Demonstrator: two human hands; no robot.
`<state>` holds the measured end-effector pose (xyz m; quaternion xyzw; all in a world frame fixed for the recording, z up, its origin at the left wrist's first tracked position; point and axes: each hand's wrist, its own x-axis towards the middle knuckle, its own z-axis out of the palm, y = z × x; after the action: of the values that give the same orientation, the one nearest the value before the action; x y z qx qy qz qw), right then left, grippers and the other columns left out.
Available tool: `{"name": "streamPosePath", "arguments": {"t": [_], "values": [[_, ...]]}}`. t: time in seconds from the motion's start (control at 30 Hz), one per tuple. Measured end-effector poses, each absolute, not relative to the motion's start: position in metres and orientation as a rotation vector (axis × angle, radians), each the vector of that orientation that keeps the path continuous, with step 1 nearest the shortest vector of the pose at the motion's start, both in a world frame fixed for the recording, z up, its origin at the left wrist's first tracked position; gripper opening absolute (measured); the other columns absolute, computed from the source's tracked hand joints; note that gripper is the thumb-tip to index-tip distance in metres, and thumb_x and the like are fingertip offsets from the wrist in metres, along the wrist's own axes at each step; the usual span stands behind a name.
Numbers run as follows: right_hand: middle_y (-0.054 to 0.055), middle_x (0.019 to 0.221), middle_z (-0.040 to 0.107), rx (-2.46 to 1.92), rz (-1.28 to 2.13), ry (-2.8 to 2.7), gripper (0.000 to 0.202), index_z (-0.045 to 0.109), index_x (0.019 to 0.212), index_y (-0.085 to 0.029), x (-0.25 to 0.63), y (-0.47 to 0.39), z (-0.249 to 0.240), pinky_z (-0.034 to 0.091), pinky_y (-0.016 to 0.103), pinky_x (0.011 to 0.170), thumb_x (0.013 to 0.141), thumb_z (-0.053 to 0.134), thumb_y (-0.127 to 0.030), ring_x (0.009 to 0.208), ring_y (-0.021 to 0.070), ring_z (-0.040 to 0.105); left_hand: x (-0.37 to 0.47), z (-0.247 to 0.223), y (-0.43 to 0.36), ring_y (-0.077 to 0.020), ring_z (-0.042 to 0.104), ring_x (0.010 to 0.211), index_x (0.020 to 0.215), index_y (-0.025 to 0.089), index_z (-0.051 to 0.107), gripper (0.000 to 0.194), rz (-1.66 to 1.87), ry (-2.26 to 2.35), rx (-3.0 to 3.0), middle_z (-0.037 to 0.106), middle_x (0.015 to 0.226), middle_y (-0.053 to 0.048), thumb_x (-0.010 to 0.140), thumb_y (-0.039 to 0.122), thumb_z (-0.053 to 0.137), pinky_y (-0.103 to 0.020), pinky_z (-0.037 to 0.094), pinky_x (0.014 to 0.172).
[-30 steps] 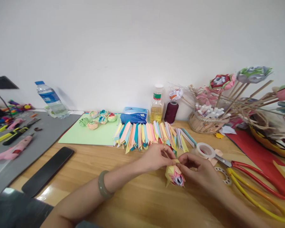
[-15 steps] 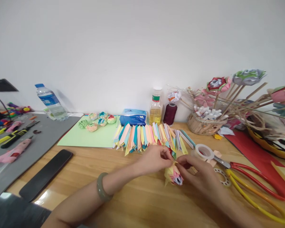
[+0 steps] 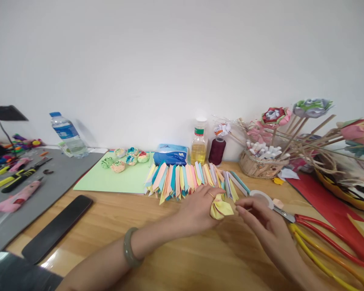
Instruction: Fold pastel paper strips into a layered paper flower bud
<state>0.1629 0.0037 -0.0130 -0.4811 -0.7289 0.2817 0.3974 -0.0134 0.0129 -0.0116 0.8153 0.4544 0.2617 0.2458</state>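
My left hand [image 3: 197, 208], with a ring and a green bangle, is closed round a folded paper flower [image 3: 221, 209] whose yellow outer side faces me. Just to the right of the flower, my right hand [image 3: 259, 218] has thumb and forefinger pinched together; anything between the tips is too small to make out. Behind both hands lies a row of folded coloured paper strips [image 3: 182, 180]. A roll of clear tape [image 3: 261, 198] is partly hidden behind my right hand, beside scissors [image 3: 330, 234] with red and yellow handles.
Small paper rosettes [image 3: 118, 166] rest on green paper [image 3: 94, 182]. At the left are a phone [image 3: 57, 228], a water bottle [image 3: 67, 135] and a pink glue gun [image 3: 18, 198]. An oil bottle [image 3: 198, 141], purple thread [image 3: 217, 151] and a basket [image 3: 261, 165] stand behind.
The flower has been turned, so its yellow side shows instead of its pink and white opening. My left hand now wraps round it, and my right hand has moved off to the right.
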Motion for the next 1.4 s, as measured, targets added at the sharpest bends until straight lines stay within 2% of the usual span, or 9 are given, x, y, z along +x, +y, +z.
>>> {"name": "streamPosePath", "arguments": {"t": [0.1,0.2,0.43,0.67,0.8,0.93,1.03,1.23,1.4], "values": [[-0.002,0.057,0.049,-1.234,1.232,-1.763,0.028,0.054,0.066,-0.018,0.159,0.004,-0.010,0.039,0.023,0.048,0.080,0.046,-0.042,0.053,0.0122,0.048,-0.012,-0.013,0.012,-0.0224,0.044,0.098,0.113,0.021,0.042,0.043,0.630,1.379,2.431,0.050,0.106,-0.007,0.072,0.024,0.052,-0.037,0.042,0.080],[-0.003,0.056,0.049,-1.189,1.468,-1.664,0.029,0.053,0.063,-0.017,0.156,0.004,-0.012,0.038,0.021,0.047,0.074,0.053,-0.045,0.051,0.0101,0.046,-0.011,-0.013,0.011,-0.0221,0.043,0.094,0.109,0.021,0.044,0.036,0.566,1.438,2.485,0.050,0.100,-0.007,0.073,0.021,0.049,-0.035,0.043,0.073],[-0.004,0.053,0.050,-1.181,1.526,-1.620,0.034,0.052,0.058,-0.017,0.155,0.005,-0.015,0.038,0.021,0.046,0.069,0.059,-0.048,0.047,0.0086,0.046,-0.012,-0.014,0.010,-0.0188,0.044,0.088,0.089,0.018,0.046,0.019,0.748,1.191,2.306,0.049,0.090,-0.005,0.073,0.027,0.052,-0.031,0.039,0.072],[-0.004,0.052,0.050,-1.190,1.558,-1.608,0.035,0.051,0.058,-0.017,0.154,0.004,-0.014,0.038,0.021,0.044,0.069,0.057,-0.050,0.045,0.0087,0.046,-0.009,-0.023,0.011,-0.0168,0.044,0.084,0.087,0.019,0.044,0.024,0.921,1.057,2.215,0.049,0.086,-0.003,0.070,0.031,0.057,-0.029,0.038,0.073],[-0.004,0.051,0.048,-1.201,1.359,-1.672,0.030,0.051,0.059,-0.018,0.155,0.003,-0.015,0.038,0.021,0.042,0.073,0.056,-0.044,0.045,0.0095,0.046,-0.010,-0.020,0.009,-0.0184,0.043,0.088,0.092,0.019,0.044,0.024,0.912,1.140,2.310,0.049,0.091,-0.005,0.072,0.027,0.054,-0.030,0.039,0.072],[0.001,0.068,0.055,-1.077,0.642,-1.792,0.005,0.056,0.074,-0.023,0.158,-0.004,-0.011,0.043,0.027,0.056,0.076,0.055,-0.027,0.061,0.0145,0.051,-0.008,-0.019,0.007,-0.0224,0.042,0.091,0.100,0.017,0.042,0.032,0.808,1.324,2.494,0.048,0.095,-0.008,0.069,0.014,0.050,-0.035,0.039,0.072],[0.001,0.069,0.058,-0.907,0.331,-1.936,0.013,0.060,0.080,-0.026,0.157,-0.011,-0.009,0.045,0.029,0.059,0.073,0.059,-0.015,0.063,0.0157,0.054,-0.004,-0.020,0.004,-0.0238,0.042,0.089,0.102,0.015,0.041,0.034,0.768,1.381,2.575,0.048,0.095,-0.009,0.069,0.010,0.047,-0.037,0.040,0.071],[0.002,0.069,0.062,-0.850,0.265,-2.038,0.020,0.063,0.087,-0.027,0.150,-0.013,-0.008,0.046,0.027,0.054,0.073,0.058,-0.014,0.061,0.0152,0.058,-0.002,-0.026,0.000,-0.0226,0.042,0.087,0.100,0.018,0.039,0.031,0.865,1.355,2.490,0.048,0.094,-0.008,0.070,0.013,0.046,-0.037,0.039,0.070],[0.000,0.066,0.057,-0.851,0.607,-1.979,0.009,0.061,0.080,-0.025,0.151,-0.006,-0.010,0.045,0.025,0.054,0.072,0.061,-0.021,0.060,0.0145,0.055,-0.002,-0.027,-0.002,-0.0209,0.043,0.086,0.095,0.018,0.040,0.029,1.005,1.149,2.297,0.048,0.091,-0.007,0.069,0.022,0.053,-0.035,0.038,0.073]]}}
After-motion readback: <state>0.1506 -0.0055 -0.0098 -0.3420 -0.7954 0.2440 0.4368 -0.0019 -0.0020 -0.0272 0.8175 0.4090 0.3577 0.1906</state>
